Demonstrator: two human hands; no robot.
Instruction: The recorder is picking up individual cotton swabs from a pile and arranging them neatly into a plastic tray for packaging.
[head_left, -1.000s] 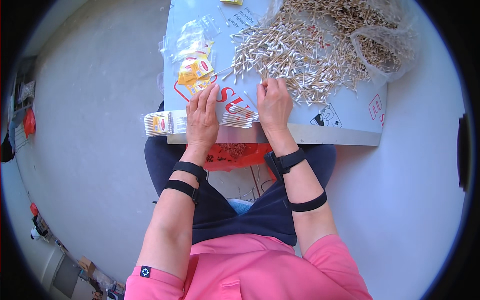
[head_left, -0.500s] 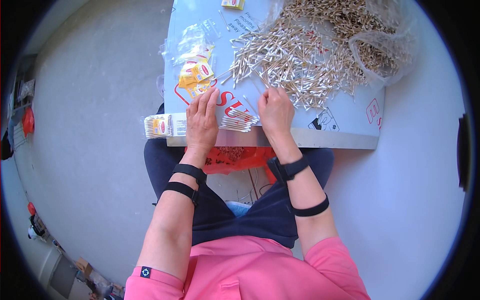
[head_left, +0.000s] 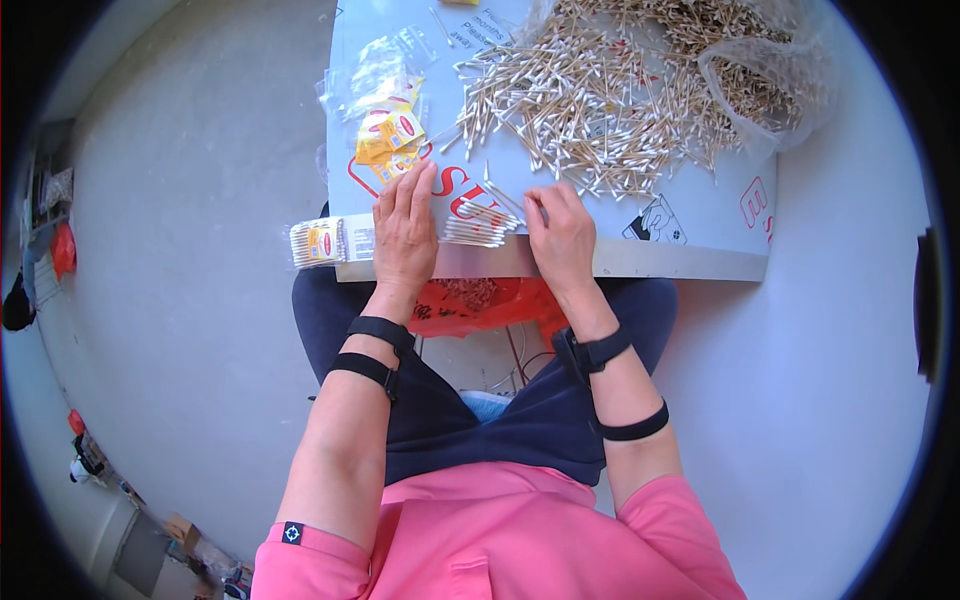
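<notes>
Left hand point(head_left: 405, 228) is lying palm-down by the table point(head_left: 718, 235) edge, fingers straight, nearly together. Right hand point(head_left: 560, 232) is resting beside a small cotton-swab row point(head_left: 478, 224) lying between both hands; cannot tell whether its curled fingers are pinching one.

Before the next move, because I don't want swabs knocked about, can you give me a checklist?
Left hand settled: ok, palm down near the table's front edge.
Right hand gripping anything: cannot tell, too small to see.
Small swab row aligned: not ok, some slant.
Loose swab pile clear of the left hand: ok.
Filled packet fully on the table: not ok, it juts past the left edge.
</notes>
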